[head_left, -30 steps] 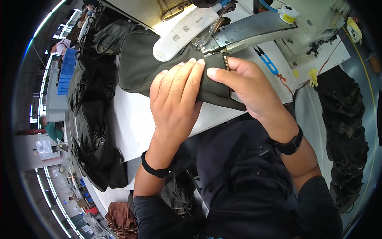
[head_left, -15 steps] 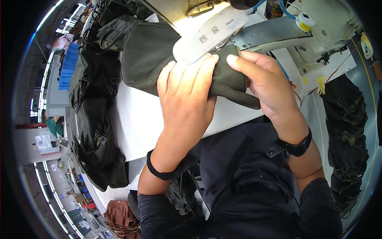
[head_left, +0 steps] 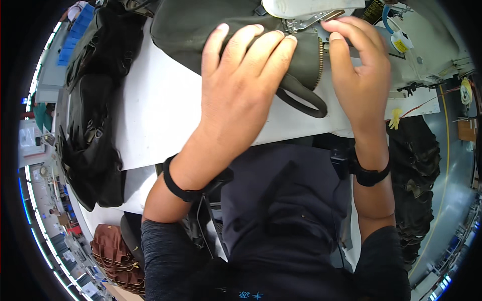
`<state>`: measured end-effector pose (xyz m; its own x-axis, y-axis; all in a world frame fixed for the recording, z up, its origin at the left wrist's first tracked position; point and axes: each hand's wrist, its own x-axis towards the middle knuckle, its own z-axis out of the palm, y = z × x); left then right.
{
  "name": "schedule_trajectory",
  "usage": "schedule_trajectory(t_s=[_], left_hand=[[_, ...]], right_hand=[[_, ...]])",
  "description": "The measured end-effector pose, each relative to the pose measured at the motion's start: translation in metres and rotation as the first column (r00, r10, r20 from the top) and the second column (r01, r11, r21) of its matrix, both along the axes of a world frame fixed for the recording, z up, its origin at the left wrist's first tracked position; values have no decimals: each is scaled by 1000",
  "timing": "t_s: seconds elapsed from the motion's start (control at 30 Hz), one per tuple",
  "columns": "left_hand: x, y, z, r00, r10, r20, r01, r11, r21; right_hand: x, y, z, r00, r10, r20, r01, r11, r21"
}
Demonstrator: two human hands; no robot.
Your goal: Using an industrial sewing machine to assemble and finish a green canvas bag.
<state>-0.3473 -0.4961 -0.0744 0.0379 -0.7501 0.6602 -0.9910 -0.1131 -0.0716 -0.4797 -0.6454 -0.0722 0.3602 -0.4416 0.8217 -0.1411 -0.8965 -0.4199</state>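
Note:
A dark olive leather bag (head_left: 181, 32) lies under the white sewing machine head (head_left: 306, 7). A brass-toothed zipper (head_left: 320, 62) runs along its right end, and a looped strap (head_left: 304, 103) hangs toward me. My left hand (head_left: 241, 80) rests flat on the bag, fingers stretched and slightly spread. Off to the right of the zipper, my right hand (head_left: 361, 75) is away from the bag. Its thumb and bent forefinger are a little apart, with nothing visible between them. The fingertips are close to the metal presser foot lever (head_left: 319, 21); whether they touch it is unclear.
Dark bags (head_left: 93, 120) lie along the left of the white table (head_left: 150, 110). More dark bags (head_left: 414, 170) are piled at the right, beside the floor. Brown bags (head_left: 115, 251) stand at lower left. A white bottle (head_left: 400, 41) with a blue tube sits by the machine.
My right hand has let go of the bag's zippered edge and moved right. The left hand stays on the bag. The whole view has shifted, so the machine head appears higher up.

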Motion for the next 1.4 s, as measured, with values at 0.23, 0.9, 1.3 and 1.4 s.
schedule_trajectory(t_s=[0.23,0.9,1.3,1.4], left_hand=[[10,6,6,1000,-31,2,31,993,118],[-18,4,14,994,73,-82,-60,987,150],[-22,3,15,994,71,-88,-60,990,128],[-21,4,17,993,69,-96,-53,986,157]], right_hand=[[6,0,14,917,346,200,-393,691,606],[21,-4,-8,990,112,-82,-90,969,231],[25,-7,-10,990,89,-112,-71,986,153],[25,-7,-9,990,96,-107,-77,982,170]])
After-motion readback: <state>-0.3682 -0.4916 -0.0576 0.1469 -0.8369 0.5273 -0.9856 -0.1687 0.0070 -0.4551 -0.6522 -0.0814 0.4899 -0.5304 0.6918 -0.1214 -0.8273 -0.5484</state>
